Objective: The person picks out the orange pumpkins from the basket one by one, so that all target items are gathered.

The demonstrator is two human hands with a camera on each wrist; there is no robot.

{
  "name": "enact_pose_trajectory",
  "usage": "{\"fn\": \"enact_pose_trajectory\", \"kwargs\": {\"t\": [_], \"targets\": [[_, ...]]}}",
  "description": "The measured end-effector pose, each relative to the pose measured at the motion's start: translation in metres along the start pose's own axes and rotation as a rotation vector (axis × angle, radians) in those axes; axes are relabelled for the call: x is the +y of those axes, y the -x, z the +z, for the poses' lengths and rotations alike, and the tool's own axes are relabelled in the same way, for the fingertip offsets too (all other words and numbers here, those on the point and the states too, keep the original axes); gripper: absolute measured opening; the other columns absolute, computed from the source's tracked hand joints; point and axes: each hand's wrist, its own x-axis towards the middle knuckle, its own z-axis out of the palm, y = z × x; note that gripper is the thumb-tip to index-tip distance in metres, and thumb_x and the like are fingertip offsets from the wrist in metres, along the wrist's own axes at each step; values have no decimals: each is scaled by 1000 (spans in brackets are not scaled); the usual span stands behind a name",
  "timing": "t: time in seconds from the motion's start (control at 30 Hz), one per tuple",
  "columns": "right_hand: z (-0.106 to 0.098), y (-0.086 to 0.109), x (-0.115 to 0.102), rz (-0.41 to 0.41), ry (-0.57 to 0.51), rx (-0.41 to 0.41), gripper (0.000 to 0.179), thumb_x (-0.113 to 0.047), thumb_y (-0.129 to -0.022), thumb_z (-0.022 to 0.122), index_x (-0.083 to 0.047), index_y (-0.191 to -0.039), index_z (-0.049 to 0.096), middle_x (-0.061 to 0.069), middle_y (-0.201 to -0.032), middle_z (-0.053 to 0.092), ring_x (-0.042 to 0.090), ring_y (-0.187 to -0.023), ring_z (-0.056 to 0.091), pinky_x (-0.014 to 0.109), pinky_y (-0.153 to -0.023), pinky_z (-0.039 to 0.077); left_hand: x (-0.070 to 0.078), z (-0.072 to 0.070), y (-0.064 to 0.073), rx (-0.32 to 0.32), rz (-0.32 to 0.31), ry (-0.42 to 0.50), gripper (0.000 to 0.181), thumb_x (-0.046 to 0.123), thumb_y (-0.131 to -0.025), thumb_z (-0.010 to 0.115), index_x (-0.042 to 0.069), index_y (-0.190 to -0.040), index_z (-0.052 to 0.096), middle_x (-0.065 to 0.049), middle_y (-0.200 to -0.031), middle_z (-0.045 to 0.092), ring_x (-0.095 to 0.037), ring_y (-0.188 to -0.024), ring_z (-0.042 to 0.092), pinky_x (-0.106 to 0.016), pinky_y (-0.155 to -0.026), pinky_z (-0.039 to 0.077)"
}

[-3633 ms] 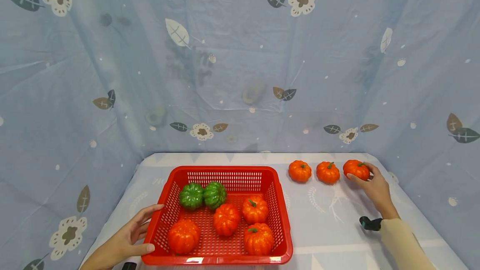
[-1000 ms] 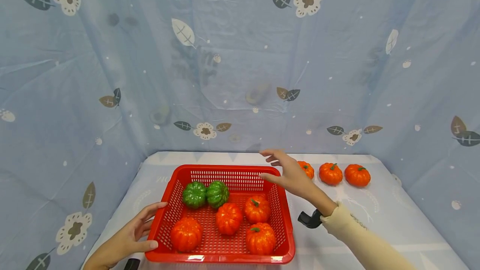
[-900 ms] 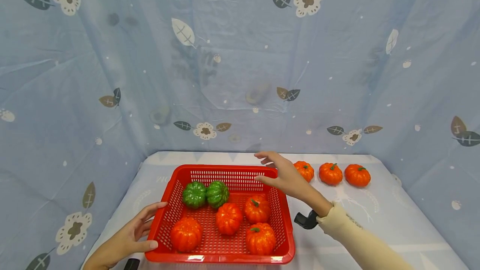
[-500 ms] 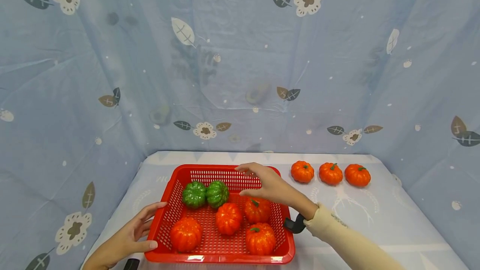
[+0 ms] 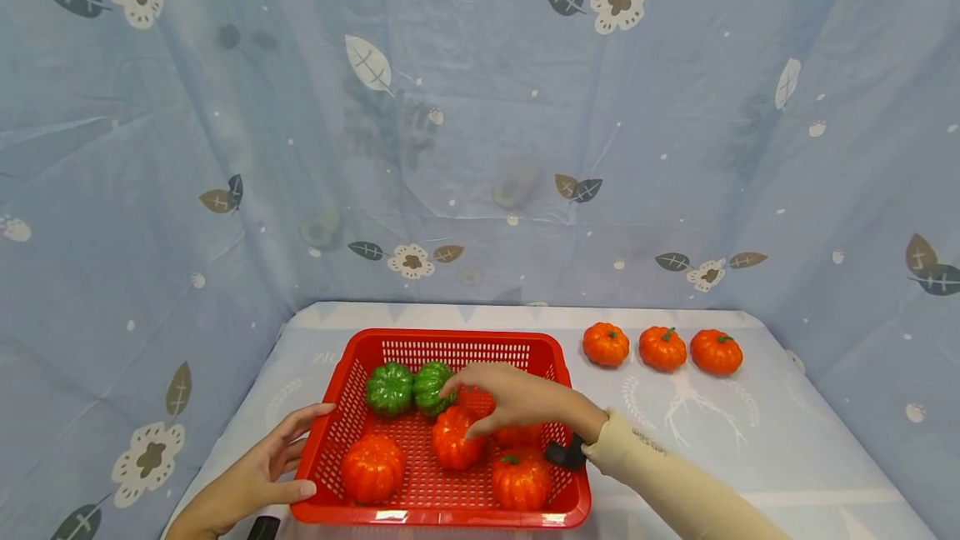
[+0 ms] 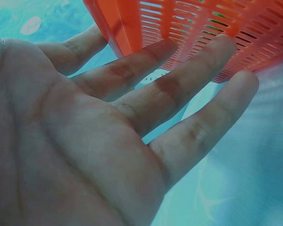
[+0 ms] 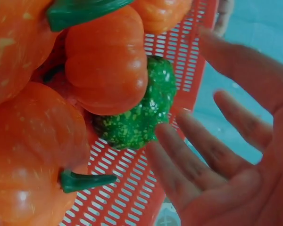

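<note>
A red plastic basket (image 5: 457, 335) holds two green pumpkins (image 5: 389, 390) and several red-orange pumpkins (image 5: 372, 470). Over its middle, my right hand (image 5: 510, 394) spreads thumb and fingers above the central red-orange pumpkin (image 5: 450, 444), holding nothing. In the right wrist view, the fingertips come close beside a green pumpkin (image 7: 155, 89), partly hidden behind an orange one (image 7: 106, 66). A further orange pumpkin lies mostly hidden under my right hand. My left hand (image 5: 258, 473) rests at the basket's left side; the left wrist view shows its straight fingers (image 6: 193, 80) against the slotted wall.
Three orange pumpkins, left (image 5: 605, 345), middle (image 5: 662, 348) and right (image 5: 716, 352), stand in a row on the patterned tablecloth (image 5: 675, 448) right of the basket. A blue floral curtain (image 5: 480, 123) encloses the table's back and sides.
My right hand has let go of the rightmost pumpkin in the row, then moved left and down into the basket's space. The left hand stays at the basket.
</note>
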Motion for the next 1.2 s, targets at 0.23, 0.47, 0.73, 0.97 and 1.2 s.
{"fn": "enact_pose_trajectory", "kwargs": {"t": [0.23, 0.47, 0.73, 0.97, 1.2], "targets": [[10, -9, -2, -29, 79, -133, 56, -24, -87, 86, -17, -137, 63, -8, -136, 61, 8, -128, 53, 26, -110, 42, -2, -1, 1, 0, -13, 10, 79, 10, -99, 66, 15, -162, 18, -31, -163, 12, -46, -136, 45, -51, -90, 58], [17, -17, 1, -17, 175, -208, 55, -32, -84, 88, -15, -132, 68, -5, -133, 61, 9, -126, 54, 25, -111, 41, 1, -1, 0, -19, -10, 28, 78, 9, -100, 64, 15, -162, 17, -31, -163, 11, -44, -136, 45, -53, -91, 58], [19, -21, 3, 68, 192, -290, 67, -41, -83, 87, -18, -141, 62, -10, -135, 62, 5, -122, 56, 25, -109, 43, 1, -1, 0, -9, -3, 30, 80, 8, -99, 65, 15, -162, 18, -30, -163, 11, -45, -136, 45, -53, -90, 58], [20, -24, 5, 92, 151, -244, 61, -55, -90, 75, -11, -132, 69, -10, -114, 70, 1, -94, 60, 18, -88, 50, 1, 0, -1, -3, 2, 18, 82, 8, -97, 67, 15, -162, 17, -31, -163, 12, -48, -137, 44, -52, -89, 58], [17, -26, 9, -25, 65, -221, 46, -35, -106, 58, -25, -150, 53, -12, -95, 62, 2, -77, 51, 19, -80, 47, 1, -1, -1, -13, 8, 16, 81, 7, -98, 66, 16, -162, 17, -29, -163, 11, -49, -137, 42, -52, -91, 58]]}}
